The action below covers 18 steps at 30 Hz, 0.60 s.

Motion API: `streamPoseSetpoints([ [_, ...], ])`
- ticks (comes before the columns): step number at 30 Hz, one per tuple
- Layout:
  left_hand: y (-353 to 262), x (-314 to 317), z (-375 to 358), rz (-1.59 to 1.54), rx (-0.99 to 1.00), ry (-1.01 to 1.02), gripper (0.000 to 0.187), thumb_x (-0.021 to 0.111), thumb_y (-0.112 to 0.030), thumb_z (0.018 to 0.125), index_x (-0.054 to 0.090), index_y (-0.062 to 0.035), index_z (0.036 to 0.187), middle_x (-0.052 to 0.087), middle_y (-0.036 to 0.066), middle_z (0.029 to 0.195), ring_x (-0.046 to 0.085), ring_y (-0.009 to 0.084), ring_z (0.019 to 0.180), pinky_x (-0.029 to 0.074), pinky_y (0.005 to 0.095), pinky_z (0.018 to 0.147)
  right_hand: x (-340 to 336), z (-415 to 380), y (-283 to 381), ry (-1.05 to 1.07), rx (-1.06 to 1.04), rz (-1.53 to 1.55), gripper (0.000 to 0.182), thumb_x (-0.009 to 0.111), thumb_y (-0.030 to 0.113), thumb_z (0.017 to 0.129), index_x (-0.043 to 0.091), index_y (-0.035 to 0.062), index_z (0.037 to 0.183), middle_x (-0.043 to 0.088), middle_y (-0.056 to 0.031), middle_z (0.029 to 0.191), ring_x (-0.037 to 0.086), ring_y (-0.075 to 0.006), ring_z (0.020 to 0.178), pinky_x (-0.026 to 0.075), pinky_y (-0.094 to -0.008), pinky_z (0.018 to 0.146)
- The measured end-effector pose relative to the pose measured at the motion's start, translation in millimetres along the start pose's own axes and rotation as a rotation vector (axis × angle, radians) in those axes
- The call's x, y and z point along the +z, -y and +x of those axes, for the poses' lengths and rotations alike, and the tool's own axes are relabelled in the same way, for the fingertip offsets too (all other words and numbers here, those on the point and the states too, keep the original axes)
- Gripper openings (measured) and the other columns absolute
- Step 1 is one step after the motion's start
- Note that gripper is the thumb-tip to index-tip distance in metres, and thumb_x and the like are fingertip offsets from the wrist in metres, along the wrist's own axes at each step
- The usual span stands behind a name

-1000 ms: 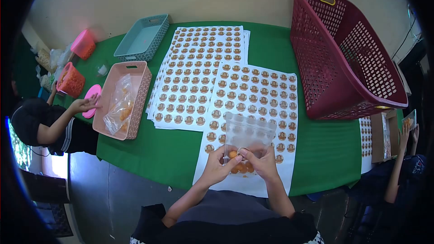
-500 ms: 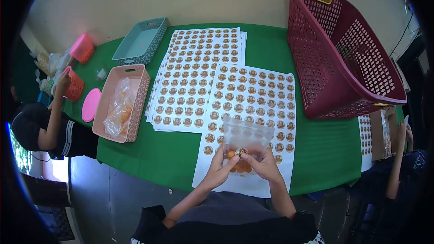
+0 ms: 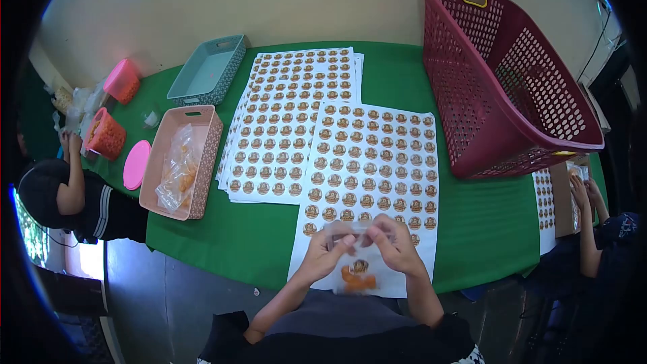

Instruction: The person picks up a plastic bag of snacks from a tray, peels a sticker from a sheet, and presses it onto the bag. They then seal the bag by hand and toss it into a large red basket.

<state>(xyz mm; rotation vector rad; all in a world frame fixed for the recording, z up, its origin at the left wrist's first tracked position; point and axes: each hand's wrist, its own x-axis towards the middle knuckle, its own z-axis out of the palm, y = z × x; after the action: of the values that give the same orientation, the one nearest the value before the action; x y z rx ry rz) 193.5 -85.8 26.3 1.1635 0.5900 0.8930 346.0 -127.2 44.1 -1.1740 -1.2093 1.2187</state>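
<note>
Fingers of the left hand (image 3: 325, 253) and right hand (image 3: 399, 246) pinch the top edge of a limp, light snack pouch (image 3: 356, 273) over the sticker sheet (image 3: 367, 162), best gripped along that seal.

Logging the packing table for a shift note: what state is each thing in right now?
Clear bag: holds orange snacks, bears one round sticker, top gripped by both hands.
Left hand: pinching the bag's top.
Right hand: pinching the bag's top.
Front sticker sheet: flat, mostly full.
Pink tray: one filled bag inside.
Teal tray: looks empty.
Red basket: tipped on its side.
</note>
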Motion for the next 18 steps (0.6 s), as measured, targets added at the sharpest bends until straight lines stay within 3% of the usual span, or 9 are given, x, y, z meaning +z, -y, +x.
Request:
streamPoseSetpoints([
  [1, -4.5, 1.4, -1.0, 0.001, -0.004, 0.0, 0.02, 0.049, -0.016, 0.083, 0.055, 0.0023, 0.086, 0.056, 0.009, 0.079, 0.053, 0.0099, 0.064, 0.044, 0.0229, 0.055, 1.1, 1.3, -1.0, -0.001, 0.003, 0.003, 0.019, 0.046, 0.017, 0.083, 0.05, 0.0001, 0.077, 0.053, -0.0056, 0.068, 0.056, -0.0127, 0.065, 0.043, -0.0233, 0.059],
  [3, -17.8, 4.2, -1.3, 0.242, -0.356, 0.082, 0.016, 0.051, -0.011, 0.081, 0.053, 0.0008, 0.092, 0.056, 0.005, 0.076, 0.054, 0.0096, 0.066, 0.044, 0.0218, 0.056, 1.1, 5.9, -7.5, -0.299, -0.01, 0.329, 0.018, 0.046, 0.018, 0.084, 0.048, 0.0016, 0.077, 0.052, -0.0048, 0.067, 0.055, -0.0121, 0.063, 0.044, -0.022, 0.058],
  [5, -10.0, -4.2, 0.9, 0.338, -0.419, 0.172, 0.022, 0.051, -0.018, 0.081, 0.052, 0.0022, 0.089, 0.056, 0.007, 0.078, 0.055, 0.0103, 0.065, 0.043, 0.023, 0.047, 1.1, 7.7, -14.8, -0.313, 0.002, 0.437, 0.014, 0.051, 0.017, 0.081, 0.047, 0.0035, 0.079, 0.053, -0.005, 0.075, 0.055, -0.0117, 0.069, 0.044, -0.0224, 0.06],
  [7, -1.3, 0.2, -1.1, 0.065, -0.196, -0.197, 0.019, 0.05, -0.018, 0.082, 0.051, 0.0012, 0.085, 0.056, 0.006, 0.076, 0.054, 0.0086, 0.066, 0.043, 0.0209, 0.052, 11.3, 6.8, -15.8, -0.278, -0.064, 0.299, 0.021, 0.06, 0.013, 0.075, 0.046, 0.0018, 0.086, 0.05, -0.0025, 0.079, 0.053, -0.0107, 0.069, 0.046, -0.0238, 0.061],
  [9, 9.6, -6.3, 3.3, 0.146, -0.079, -0.292, 0.019, 0.049, -0.018, 0.083, 0.05, 0.0008, 0.084, 0.056, 0.006, 0.074, 0.053, 0.0081, 0.067, 0.043, 0.0203, 0.058, 16.6, 0.0, -18.3, -0.183, 0.009, 0.254, 0.028, 0.063, 0.011, 0.071, 0.046, 0.001, 0.09, 0.051, -0.0033, 0.082, 0.054, -0.0101, 0.071, 0.046, -0.0225, 0.062],
  [11, 14.1, -8.0, 6.4, -0.161, 0.019, -0.483, 0.02, 0.048, -0.019, 0.083, 0.049, 0.0007, 0.088, 0.055, 0.005, 0.077, 0.052, 0.0084, 0.071, 0.042, 0.0206, 0.064, 19.3, -5.6, -19.0, 0.006, 0.157, 0.166, 0.043, 0.07, 0.007, 0.063, 0.046, -0.0005, 0.097, 0.052, -0.005, 0.087, 0.054, -0.0088, 0.076, 0.047, -0.02, 0.063],
  [12, 15.0, -10.9, 5.0, -0.087, 0.03, -0.415, 0.027, 0.045, -0.024, 0.085, 0.044, -0.0006, 0.099, 0.051, 0.008, 0.093, 0.05, 0.0114, 0.083, 0.041, 0.0247, 0.071, 17.4, -5.7, -16.2, -0.025, 0.191, 0.17, 0.036, 0.067, 0.007, 0.067, 0.05, 0.0004, 0.098, 0.051, -0.0055, 0.093, 0.053, -0.0108, 0.084, 0.046, -0.0215, 0.065],
  [17, 15.5, -22.9, 8.2, -0.266, 0.193, -0.442, 0.032, 0.038, -0.029, 0.086, 0.032, -0.0079, 0.109, 0.034, 0.008, 0.11, 0.037, 0.0202, 0.099, 0.032, 0.035, 0.084, -21.4, 0.3, -6.3, -0.203, 0.213, 0.124, 0.029, 0.063, 0.004, 0.07, 0.051, -0.0026, 0.095, 0.054, -0.0079, 0.094, 0.054, -0.0117, 0.081, 0.045, -0.0213, 0.066],
  [18, 15.2, -29.1, 8.4, -0.229, 0.192, -0.553, 0.032, 0.036, -0.028, 0.086, 0.03, -0.007, 0.11, 0.034, 0.008, 0.108, 0.039, 0.02, 0.097, 0.034, 0.035, 0.082, -29.4, -3.2, -4.3, -0.233, 0.093, 0.195, 0.027, 0.062, 0.004, 0.071, 0.051, -0.0025, 0.095, 0.055, -0.0082, 0.09, 0.055, -0.0124, 0.078, 0.045, -0.0216, 0.066],
])
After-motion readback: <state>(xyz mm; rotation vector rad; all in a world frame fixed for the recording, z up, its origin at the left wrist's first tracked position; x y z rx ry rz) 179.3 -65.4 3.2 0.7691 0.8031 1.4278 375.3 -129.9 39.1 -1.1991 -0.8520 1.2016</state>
